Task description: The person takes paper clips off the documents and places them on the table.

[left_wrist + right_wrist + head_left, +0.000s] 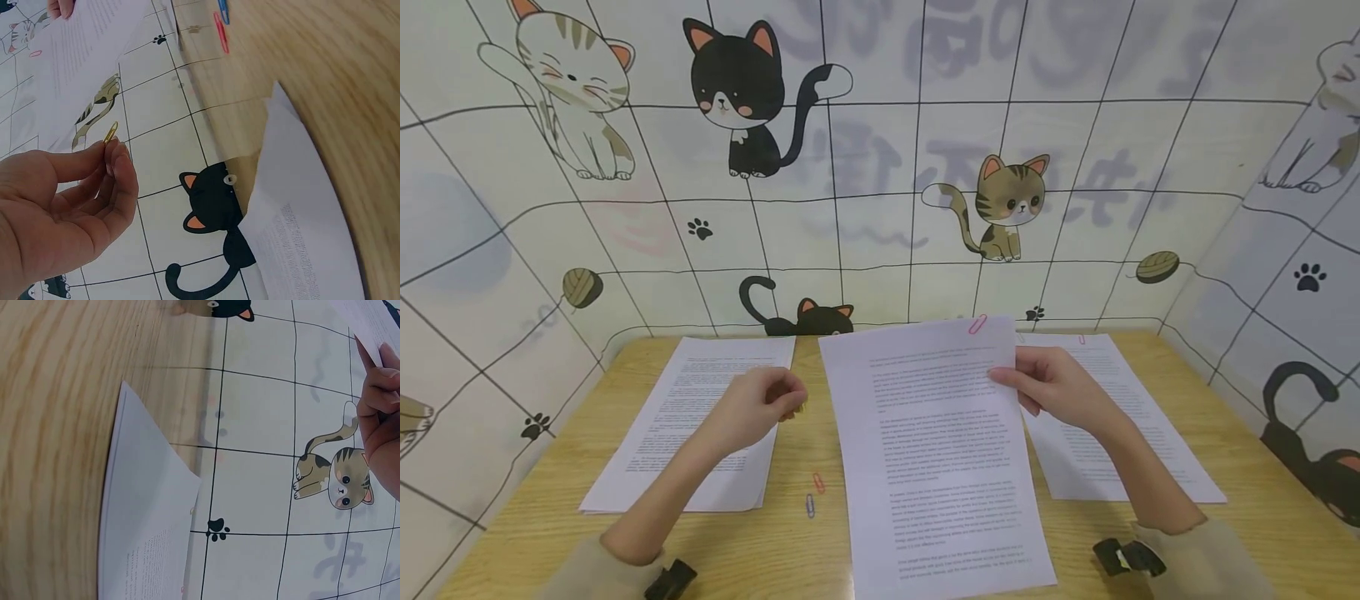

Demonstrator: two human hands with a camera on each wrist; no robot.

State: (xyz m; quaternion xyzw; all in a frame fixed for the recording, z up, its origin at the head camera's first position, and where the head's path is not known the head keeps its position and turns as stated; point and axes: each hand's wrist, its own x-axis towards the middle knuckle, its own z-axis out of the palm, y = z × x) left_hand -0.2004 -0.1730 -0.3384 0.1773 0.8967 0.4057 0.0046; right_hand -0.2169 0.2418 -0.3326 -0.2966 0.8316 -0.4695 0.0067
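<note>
My left hand (747, 412) is over the inner edge of the left paper stack. Between thumb and fingertips it pinches a small yellow paper clip (111, 132), which points up in the left wrist view. My right hand (1060, 392) grips the right edge of a printed sheet of paper (951, 467), thumb in front and fingers behind. The paper is held up facing me, tilted slightly. A pink paper clip (977, 324) sits on its top edge near the right corner. In the right wrist view, only part of the right hand (382, 419) shows.
Printed papers (715, 442) lie stacked at the left of the wooden table (775, 567). More papers (1120, 433) lie at the right, a pink clip (1082, 339) on their top edge. A red paper clip (818, 483) and a blue paper clip (810, 506) lie mid-table. A cat-print wall covering (880, 233) stands behind.
</note>
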